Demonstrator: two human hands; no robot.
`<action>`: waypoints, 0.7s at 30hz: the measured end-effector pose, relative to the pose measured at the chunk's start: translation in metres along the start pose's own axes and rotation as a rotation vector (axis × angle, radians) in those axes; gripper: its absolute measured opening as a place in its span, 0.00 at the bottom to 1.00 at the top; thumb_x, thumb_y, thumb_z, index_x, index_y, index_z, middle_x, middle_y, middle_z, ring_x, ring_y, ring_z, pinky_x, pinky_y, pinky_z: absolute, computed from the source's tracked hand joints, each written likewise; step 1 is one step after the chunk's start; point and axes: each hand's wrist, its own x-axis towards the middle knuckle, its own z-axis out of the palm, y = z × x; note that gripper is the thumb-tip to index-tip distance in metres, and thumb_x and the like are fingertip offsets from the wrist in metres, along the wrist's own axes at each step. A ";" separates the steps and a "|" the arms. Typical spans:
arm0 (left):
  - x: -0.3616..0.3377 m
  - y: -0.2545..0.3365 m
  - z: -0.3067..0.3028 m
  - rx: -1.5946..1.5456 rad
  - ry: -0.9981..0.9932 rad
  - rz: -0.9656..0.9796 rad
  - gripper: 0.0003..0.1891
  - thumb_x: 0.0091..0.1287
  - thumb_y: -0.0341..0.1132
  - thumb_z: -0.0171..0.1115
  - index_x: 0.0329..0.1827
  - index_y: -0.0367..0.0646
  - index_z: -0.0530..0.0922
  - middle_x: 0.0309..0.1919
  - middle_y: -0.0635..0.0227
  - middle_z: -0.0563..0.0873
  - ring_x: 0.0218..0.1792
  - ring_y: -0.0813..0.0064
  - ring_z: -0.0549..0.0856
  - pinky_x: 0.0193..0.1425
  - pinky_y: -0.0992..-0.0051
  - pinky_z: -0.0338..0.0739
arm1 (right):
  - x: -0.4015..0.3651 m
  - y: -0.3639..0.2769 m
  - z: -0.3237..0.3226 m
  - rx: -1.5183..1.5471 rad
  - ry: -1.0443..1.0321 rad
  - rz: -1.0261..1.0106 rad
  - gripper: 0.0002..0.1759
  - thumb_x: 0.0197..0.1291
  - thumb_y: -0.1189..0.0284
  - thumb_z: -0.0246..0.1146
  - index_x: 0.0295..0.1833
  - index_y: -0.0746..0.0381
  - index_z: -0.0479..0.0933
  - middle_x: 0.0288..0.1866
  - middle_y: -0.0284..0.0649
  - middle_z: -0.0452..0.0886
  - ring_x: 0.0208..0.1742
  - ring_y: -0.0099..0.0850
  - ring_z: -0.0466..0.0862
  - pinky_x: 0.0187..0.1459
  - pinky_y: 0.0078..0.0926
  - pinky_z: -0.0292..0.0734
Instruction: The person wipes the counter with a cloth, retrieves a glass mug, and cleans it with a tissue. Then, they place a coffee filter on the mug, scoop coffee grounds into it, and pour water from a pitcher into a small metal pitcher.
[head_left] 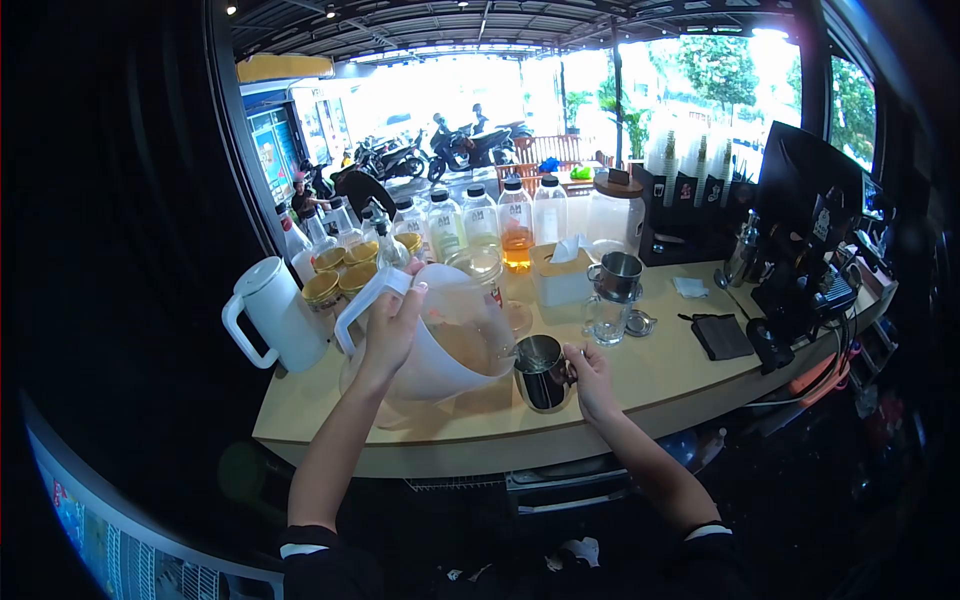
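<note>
My left hand (393, 328) is closed around the handle of a large translucent plastic pitcher (418, 362). The pitcher is tilted to the right, and its lip meets the rim of a stainless steel milk jug (544, 382). Liquid shows inside the pitcher; whether a stream is running cannot be made out clearly. With its fingers wrapped round the jug's handle, my right hand (592, 384) keeps the jug upright at the counter's front edge. Just behind the jug stand a glass mug (607, 322) with a metal drip filter (617, 275) on top.
A white lidded jug (277, 315) is at the counter's left end. Gold-lidded jars (322, 290) and several bottles (516, 225) line the back. A tissue box (562, 283), a dark folded cloth (721, 337) and a monitor (808, 185) stand or lie further right on the counter (480, 452).
</note>
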 end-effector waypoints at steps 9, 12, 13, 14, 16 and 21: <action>0.000 -0.004 -0.001 -0.049 -0.033 0.009 0.22 0.68 0.34 0.51 0.62 0.30 0.66 0.60 0.57 0.72 0.63 0.70 0.70 0.67 0.73 0.59 | -0.001 0.000 0.001 -0.012 0.041 -0.010 0.11 0.63 0.68 0.59 0.29 0.57 0.68 0.22 0.27 0.70 0.21 0.14 0.70 0.24 0.12 0.68; -0.002 0.000 -0.001 -0.051 -0.020 0.009 0.22 0.68 0.34 0.52 0.62 0.30 0.66 0.60 0.57 0.73 0.63 0.70 0.70 0.67 0.73 0.58 | -0.002 -0.002 0.003 -0.007 0.048 -0.017 0.11 0.62 0.68 0.60 0.29 0.57 0.69 0.22 0.26 0.69 0.21 0.14 0.70 0.23 0.12 0.68; -0.001 -0.002 -0.002 -0.046 -0.028 0.013 0.22 0.68 0.34 0.51 0.61 0.29 0.66 0.60 0.57 0.72 0.63 0.70 0.70 0.67 0.73 0.58 | -0.002 -0.002 0.004 -0.008 0.048 -0.020 0.11 0.62 0.68 0.60 0.29 0.57 0.69 0.22 0.26 0.69 0.21 0.14 0.70 0.23 0.12 0.68; -0.001 -0.003 -0.003 -0.041 -0.037 0.014 0.22 0.68 0.34 0.51 0.61 0.29 0.66 0.60 0.57 0.72 0.63 0.70 0.70 0.68 0.73 0.58 | -0.003 -0.002 0.003 0.009 0.046 -0.010 0.10 0.62 0.68 0.60 0.29 0.57 0.69 0.21 0.26 0.69 0.21 0.14 0.70 0.23 0.12 0.67; -0.001 -0.003 -0.004 -0.051 -0.035 0.017 0.22 0.68 0.35 0.51 0.61 0.29 0.67 0.60 0.57 0.72 0.63 0.70 0.70 0.68 0.73 0.58 | -0.003 -0.001 0.003 0.024 0.048 -0.001 0.10 0.62 0.68 0.60 0.29 0.57 0.69 0.21 0.25 0.69 0.21 0.14 0.70 0.23 0.12 0.66; 0.000 -0.003 -0.006 -0.100 -0.015 0.005 0.22 0.68 0.35 0.52 0.61 0.30 0.67 0.59 0.57 0.73 0.62 0.71 0.70 0.66 0.74 0.59 | -0.002 -0.001 0.005 0.029 0.053 0.008 0.10 0.62 0.69 0.60 0.28 0.57 0.69 0.21 0.25 0.69 0.21 0.14 0.70 0.25 0.12 0.66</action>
